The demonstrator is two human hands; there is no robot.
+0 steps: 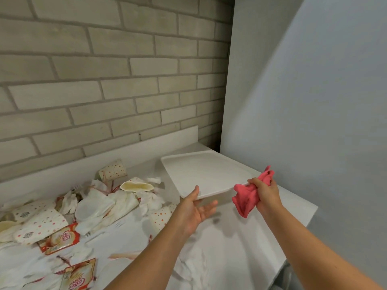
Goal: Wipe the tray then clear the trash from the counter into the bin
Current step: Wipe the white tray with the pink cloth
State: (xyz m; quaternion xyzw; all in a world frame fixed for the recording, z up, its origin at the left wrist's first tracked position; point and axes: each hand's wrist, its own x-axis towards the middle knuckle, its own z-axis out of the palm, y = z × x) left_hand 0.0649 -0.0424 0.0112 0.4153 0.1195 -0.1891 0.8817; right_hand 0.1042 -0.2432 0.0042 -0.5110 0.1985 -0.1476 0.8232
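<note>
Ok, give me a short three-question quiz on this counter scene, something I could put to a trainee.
1. True or false: the right hand grips a blue sponge.
2. Where is the tray? A) at the right end of the counter, near the walls; B) on the floor; C) inside a bin.
3. Fill in: the paper trash lies to the tray's ____.

Key:
1. False: it grips a pink cloth.
2. A.
3. Left.
</note>
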